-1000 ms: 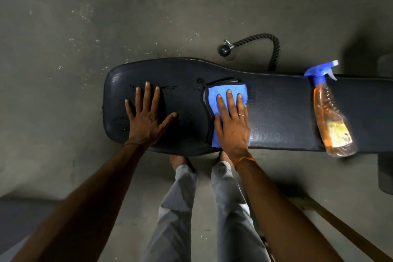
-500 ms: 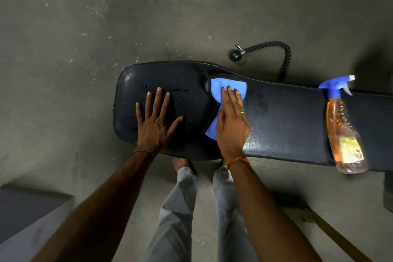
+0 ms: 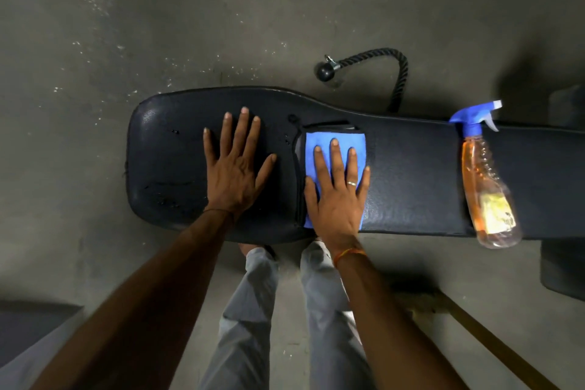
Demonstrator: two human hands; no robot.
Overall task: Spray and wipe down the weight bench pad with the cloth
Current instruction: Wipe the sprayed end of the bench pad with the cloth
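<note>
My left hand [image 3: 235, 168] lies flat on the black bench pad [image 3: 411, 174], fingers spread wide and gripping nothing, on the broad rounded end of the pad. My right hand [image 3: 337, 196] presses palm-down on the blue cloth [image 3: 319, 141], fingers stretched out along it rather than curled around it; a ring shows on one finger and an orange thread circles that wrist. The cloth is folded into a rectangle and sits just where the wide end of the pad narrows, over a dark seam, its far edge showing past my fingertips. The spray bottle [image 3: 484, 187], with orange liquid and a blue trigger head, lies on its side across the pad well to the right of my hands, nozzle toward the far edge. A black rope handle [image 3: 380, 57] with a ball end rests on the concrete floor [image 3: 158, 25] beyond the bench. My grey trousers [image 3: 253, 310] stand just in front of the pad's near edge.
</note>
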